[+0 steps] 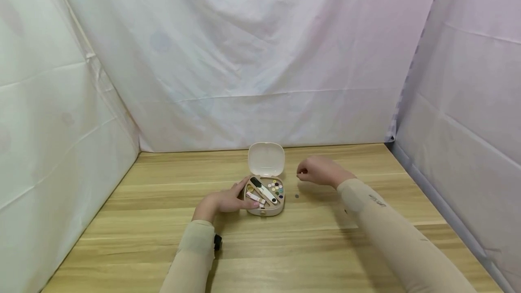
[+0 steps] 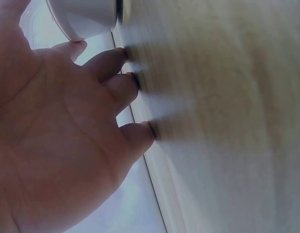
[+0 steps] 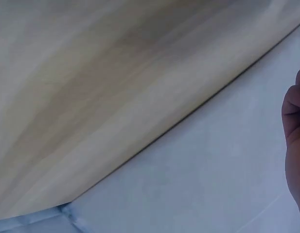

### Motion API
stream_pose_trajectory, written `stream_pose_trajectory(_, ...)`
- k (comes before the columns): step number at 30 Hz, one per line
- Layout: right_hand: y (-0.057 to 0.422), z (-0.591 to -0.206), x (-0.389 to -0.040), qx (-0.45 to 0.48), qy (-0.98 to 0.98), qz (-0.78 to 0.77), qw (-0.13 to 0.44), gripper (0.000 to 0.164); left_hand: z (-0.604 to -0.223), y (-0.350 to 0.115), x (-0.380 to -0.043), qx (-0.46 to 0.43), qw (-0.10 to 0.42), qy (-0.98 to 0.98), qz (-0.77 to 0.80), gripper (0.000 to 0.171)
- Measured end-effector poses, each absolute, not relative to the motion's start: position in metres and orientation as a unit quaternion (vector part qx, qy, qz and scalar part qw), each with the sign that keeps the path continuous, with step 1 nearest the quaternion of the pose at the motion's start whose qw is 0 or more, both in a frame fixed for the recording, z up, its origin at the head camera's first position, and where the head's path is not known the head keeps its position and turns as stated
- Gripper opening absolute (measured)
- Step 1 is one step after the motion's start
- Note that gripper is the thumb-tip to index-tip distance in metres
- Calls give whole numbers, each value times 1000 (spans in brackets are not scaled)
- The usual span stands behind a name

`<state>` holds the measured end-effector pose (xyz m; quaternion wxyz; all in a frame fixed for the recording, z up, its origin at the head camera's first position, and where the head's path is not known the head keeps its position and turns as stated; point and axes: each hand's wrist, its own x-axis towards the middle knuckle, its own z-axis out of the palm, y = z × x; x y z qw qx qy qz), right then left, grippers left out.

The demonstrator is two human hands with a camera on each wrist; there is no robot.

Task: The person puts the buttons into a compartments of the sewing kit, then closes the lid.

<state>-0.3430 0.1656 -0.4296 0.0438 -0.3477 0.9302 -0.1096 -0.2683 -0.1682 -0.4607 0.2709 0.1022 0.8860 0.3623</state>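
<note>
A small sewing kit box (image 1: 265, 212) stands with its lid (image 1: 266, 159) raised. It holds a white tool with a black end (image 1: 263, 190), a yellow ring-shaped thing (image 1: 250, 188), white-and-pink pieces (image 1: 255, 199) and several coloured buttons (image 1: 277, 188). My left hand (image 1: 229, 199) steadies the box's left side, thumb over the front edge and fingers spread along it. To the right of the box, my right hand (image 1: 321, 171) has thumb and forefinger pinched together above the table, a small white thing (image 1: 302, 173) showing between them. A dark button (image 1: 296, 196) lies just right of the box.
The wooden table (image 1: 163, 238) runs back to a white cloth (image 1: 228, 121). More cloth hangs along the left and right sides. A tiny dark speck (image 1: 346, 211) lies beneath the right forearm.
</note>
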Motion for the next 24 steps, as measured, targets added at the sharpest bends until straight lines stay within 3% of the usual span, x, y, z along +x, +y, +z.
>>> stream_pose_trajectory(10,113,-409,-338,-388,915,-109,26,18,-459,-169,-268,108,262,895,343,107)
stream_pose_trajectory(24,89,-436,-341,-438,895,-85,-16,12,-457,-165,-263,111,242,909,321,111)
